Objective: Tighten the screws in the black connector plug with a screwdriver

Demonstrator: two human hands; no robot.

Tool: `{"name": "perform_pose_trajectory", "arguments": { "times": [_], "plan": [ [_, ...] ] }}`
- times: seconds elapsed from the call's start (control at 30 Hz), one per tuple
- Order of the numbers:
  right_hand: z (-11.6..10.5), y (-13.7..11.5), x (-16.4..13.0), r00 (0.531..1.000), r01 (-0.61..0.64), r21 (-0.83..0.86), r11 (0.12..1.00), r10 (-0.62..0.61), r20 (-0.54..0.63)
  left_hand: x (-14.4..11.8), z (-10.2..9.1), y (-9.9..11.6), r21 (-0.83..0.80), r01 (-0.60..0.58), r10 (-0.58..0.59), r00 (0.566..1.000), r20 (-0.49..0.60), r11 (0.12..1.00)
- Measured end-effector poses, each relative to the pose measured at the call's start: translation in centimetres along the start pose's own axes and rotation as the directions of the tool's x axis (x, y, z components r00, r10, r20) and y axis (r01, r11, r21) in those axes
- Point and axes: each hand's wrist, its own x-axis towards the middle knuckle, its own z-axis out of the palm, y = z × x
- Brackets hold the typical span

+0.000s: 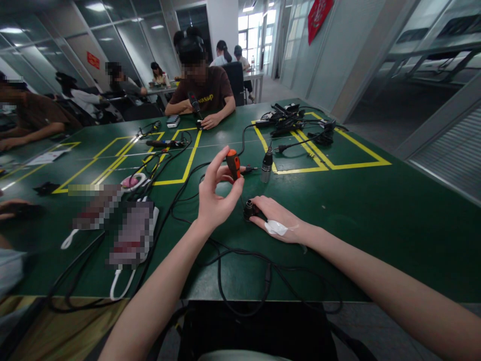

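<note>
While the right hand (280, 220) pins a black connector (249, 208) to the table (376, 210), left-hand fingers (220, 168) pinch the orange screwdriver (233, 164) at twelve o'clock above it.

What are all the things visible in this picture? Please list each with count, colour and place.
screwdriver: 1, orange and black handle, held above the table in the left hand
small connector part: 1, black, on the table under the right fingertips
cables: several, black, looping over the table near edge
silver plug: 1, silver and black, upright near the yellow tape line
table: 1, green with yellow tape rectangles
pile of adapters: 1 heap, black, far right of the table
person opposite: 1, brown shirt, seated at the far edge, holding a tool
other people: several, in the background left
left hand: raised, fingers around the screwdriver
right hand: on the table, white plaster on its back, touching the small connector part
</note>
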Motion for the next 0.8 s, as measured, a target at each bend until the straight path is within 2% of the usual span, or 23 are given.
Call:
{"name": "perform_pose_trajectory", "arguments": {
  "times": [0.17,0.43,0.67,0.8],
  "plan": [
    [0.02,0.1,-0.03,1.0,0.006,0.001,1.0,-0.006,-0.009,0.1,0.11,-0.44,0.055,-0.021,0.024,0.998,-0.054,0.998],
    [0.18,0.15,0.0,1.0,0.006,-0.016,1.0,-0.006,0.002,-0.08,0.06,0.26,-0.021,0.025,-0.024,0.999,0.026,0.999],
    [0.17,0.23,-0.02,1.0,0.012,-0.001,1.0,-0.012,-0.014,0.08,0.06,-0.35,0.057,0.012,-0.009,0.998,-0.055,0.998],
    [0.03,0.13,-0.04,1.0,0.005,-0.001,1.0,-0.005,-0.004,0.06,0.09,-0.17,0.033,-0.004,0.005,0.999,-0.049,0.999]
  ]
}}
